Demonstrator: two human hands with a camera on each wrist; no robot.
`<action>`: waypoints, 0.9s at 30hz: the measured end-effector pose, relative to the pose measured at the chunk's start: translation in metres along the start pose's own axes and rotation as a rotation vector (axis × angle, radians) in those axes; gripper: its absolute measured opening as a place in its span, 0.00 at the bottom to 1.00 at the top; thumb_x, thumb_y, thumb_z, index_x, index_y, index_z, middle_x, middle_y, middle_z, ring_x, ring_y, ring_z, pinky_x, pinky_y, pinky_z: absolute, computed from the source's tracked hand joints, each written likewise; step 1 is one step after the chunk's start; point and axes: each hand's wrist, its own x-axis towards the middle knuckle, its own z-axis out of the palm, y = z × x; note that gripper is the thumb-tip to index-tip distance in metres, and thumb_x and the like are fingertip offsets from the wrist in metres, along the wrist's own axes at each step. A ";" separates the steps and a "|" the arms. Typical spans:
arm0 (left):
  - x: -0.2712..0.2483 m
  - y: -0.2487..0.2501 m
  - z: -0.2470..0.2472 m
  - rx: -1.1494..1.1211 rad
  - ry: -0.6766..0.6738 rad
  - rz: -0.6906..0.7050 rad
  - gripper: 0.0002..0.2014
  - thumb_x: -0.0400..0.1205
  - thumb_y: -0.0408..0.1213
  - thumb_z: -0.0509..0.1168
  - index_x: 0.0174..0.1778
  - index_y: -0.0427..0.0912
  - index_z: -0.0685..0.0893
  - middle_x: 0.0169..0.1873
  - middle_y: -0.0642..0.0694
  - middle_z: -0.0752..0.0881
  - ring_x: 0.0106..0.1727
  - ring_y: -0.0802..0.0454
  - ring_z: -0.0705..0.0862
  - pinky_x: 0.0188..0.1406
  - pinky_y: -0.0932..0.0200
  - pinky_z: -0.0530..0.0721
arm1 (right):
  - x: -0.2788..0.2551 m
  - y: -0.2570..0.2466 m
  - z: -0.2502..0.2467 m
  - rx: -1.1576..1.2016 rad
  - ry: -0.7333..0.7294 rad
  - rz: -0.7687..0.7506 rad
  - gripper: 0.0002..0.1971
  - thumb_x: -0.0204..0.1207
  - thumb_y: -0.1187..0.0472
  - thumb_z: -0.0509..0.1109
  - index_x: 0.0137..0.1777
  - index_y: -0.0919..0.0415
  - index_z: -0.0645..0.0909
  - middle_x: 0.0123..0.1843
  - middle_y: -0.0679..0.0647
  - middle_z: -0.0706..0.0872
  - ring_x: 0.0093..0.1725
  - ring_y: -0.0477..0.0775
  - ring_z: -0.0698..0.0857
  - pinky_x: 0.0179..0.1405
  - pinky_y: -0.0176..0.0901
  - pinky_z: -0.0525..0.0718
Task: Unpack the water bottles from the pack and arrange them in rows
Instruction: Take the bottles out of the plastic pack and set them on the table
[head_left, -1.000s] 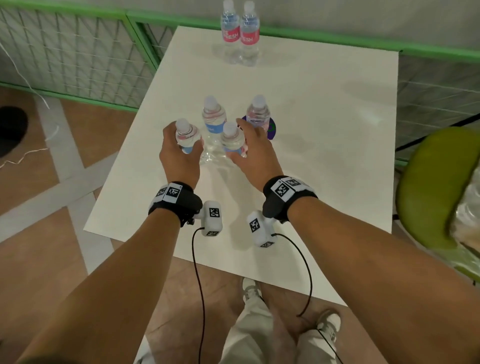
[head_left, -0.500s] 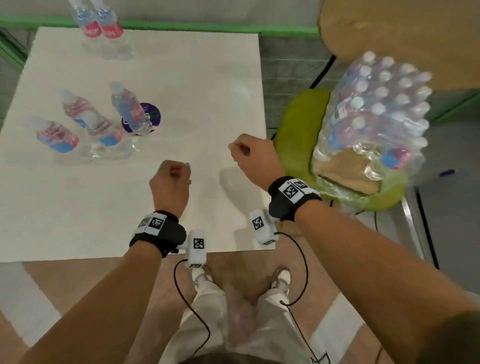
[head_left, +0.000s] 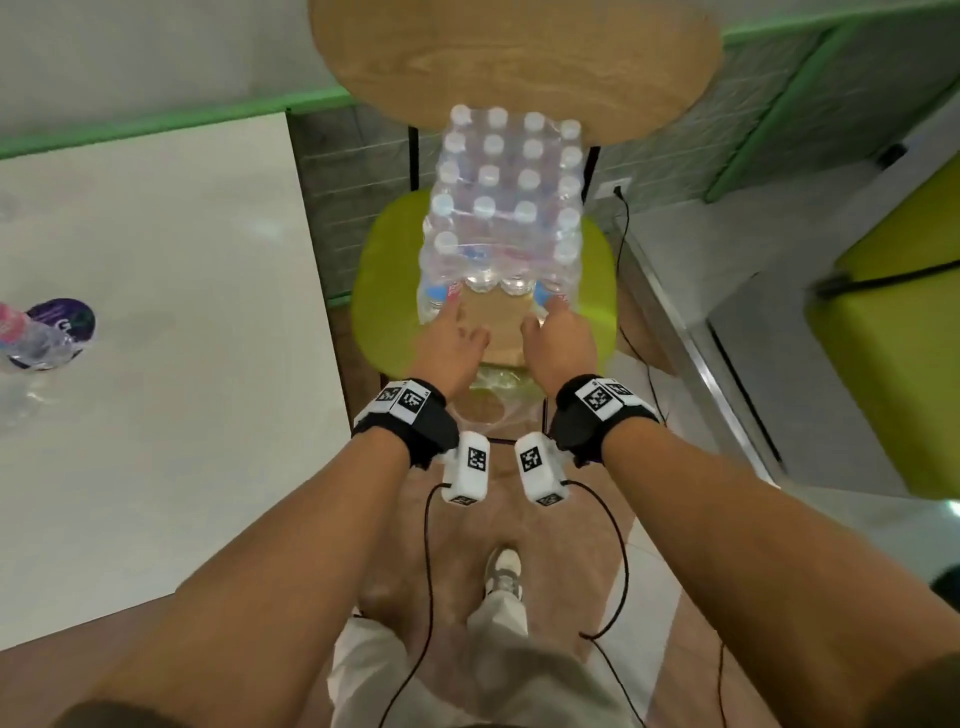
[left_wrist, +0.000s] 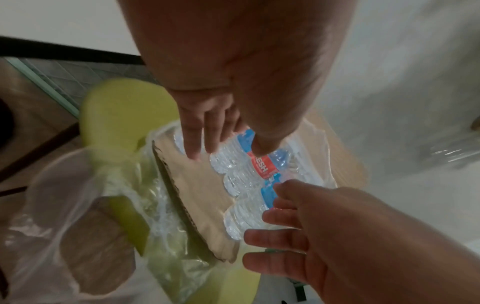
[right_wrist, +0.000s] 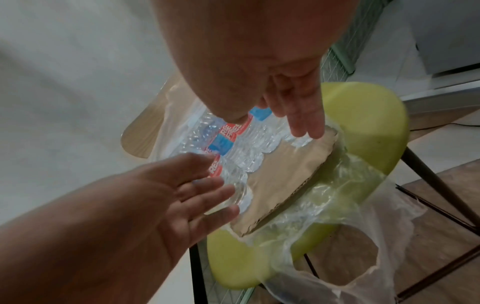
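A shrink-wrapped pack of water bottles stands on a green chair, its near end torn open over a bare cardboard tray. My left hand reaches with straight fingers to the front-left bottle, thumb on its red label; in the left wrist view the left hand holds nothing. My right hand reaches likewise to the front-right bottle; the right hand has its fingers spread beside it. Unpacked bottles stand at the left edge on the white table.
Loose torn wrap hangs off the chair's front edge. A round wooden top stands behind the pack. A purple disc lies on the table by the bottles. A second green seat is at the right.
My view has swung right from the table to the chair. Both hands, curled and empty half a second ago, have straightened and reached to the pack's front row.
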 end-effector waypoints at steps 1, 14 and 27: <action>0.008 0.003 0.006 -0.003 0.052 -0.014 0.32 0.82 0.41 0.66 0.83 0.45 0.67 0.76 0.44 0.77 0.73 0.47 0.79 0.73 0.52 0.76 | 0.003 0.004 -0.001 0.025 0.009 0.002 0.22 0.82 0.54 0.63 0.74 0.61 0.75 0.58 0.63 0.88 0.56 0.66 0.86 0.52 0.50 0.83; 0.074 -0.008 0.013 0.010 0.479 -0.038 0.23 0.73 0.44 0.78 0.61 0.40 0.82 0.53 0.49 0.88 0.51 0.50 0.87 0.48 0.60 0.81 | 0.053 0.024 0.015 0.111 0.021 0.071 0.23 0.81 0.45 0.64 0.53 0.67 0.83 0.54 0.64 0.86 0.56 0.65 0.84 0.50 0.48 0.79; 0.015 -0.018 -0.026 0.016 0.230 0.133 0.29 0.70 0.52 0.82 0.66 0.51 0.83 0.59 0.57 0.88 0.60 0.62 0.85 0.62 0.54 0.86 | 0.050 0.014 -0.009 0.013 -0.225 -0.180 0.21 0.69 0.37 0.73 0.46 0.55 0.79 0.37 0.46 0.83 0.36 0.49 0.81 0.31 0.41 0.74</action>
